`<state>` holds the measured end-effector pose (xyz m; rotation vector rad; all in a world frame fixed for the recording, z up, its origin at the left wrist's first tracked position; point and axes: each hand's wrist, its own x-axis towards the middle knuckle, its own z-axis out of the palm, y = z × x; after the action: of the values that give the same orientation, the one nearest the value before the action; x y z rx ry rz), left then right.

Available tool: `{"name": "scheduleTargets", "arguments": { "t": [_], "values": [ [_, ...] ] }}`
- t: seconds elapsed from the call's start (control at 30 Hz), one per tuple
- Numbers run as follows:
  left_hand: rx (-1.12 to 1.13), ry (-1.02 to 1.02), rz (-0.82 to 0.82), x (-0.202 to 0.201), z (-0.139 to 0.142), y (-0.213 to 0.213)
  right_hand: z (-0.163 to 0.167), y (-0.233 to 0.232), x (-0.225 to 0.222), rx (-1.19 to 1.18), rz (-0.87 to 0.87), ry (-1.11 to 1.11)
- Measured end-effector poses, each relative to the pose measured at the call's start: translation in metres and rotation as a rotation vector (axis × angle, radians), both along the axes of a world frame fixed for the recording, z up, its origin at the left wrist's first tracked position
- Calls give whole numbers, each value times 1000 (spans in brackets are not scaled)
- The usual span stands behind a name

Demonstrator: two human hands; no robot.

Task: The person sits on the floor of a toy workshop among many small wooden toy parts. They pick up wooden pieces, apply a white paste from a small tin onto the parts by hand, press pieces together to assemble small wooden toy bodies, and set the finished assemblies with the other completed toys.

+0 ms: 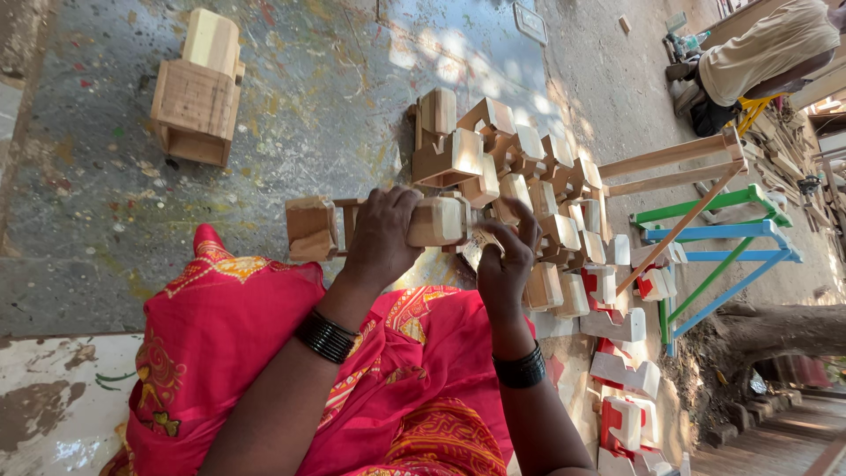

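Observation:
My left hand (383,234) is closed around the middle of an unpainted wooden toy piece (438,220), which has a square block (310,227) at its other end. It is held above my lap, over pink patterned cloth (229,344). My right hand (507,264) sits at the rounded end of that piece, fingers curled on a small pale scrap (478,247) that looks like sandpaper and pressing it to the wood. Both wrists wear black bangles.
A pile of similar bare wooden pieces (511,167) lies on the paint-spattered floor just beyond my hands, with red-and-white painted ones (621,414) to the right. A wooden box-like assembly (196,92) stands at upper left. Green and blue frames (723,238) and another person (767,48) are at right.

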<state>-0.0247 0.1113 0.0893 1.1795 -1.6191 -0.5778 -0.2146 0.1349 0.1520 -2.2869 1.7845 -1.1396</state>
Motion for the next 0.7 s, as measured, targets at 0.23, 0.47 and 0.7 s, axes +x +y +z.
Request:
{"name": "scheduleTargets", "arguments": {
  "t": [0.23,0.47,0.7],
  "values": [
    [-12,-38,-10,1,-4,-4,0,3,2,-291,-44,446],
    [-53,-134,36,3,-6,0,-1,-1,-13,-427,147,737],
    [-72,-134,14,5,-8,3,10,-4,-9,-315,102,886]
  ]
}}
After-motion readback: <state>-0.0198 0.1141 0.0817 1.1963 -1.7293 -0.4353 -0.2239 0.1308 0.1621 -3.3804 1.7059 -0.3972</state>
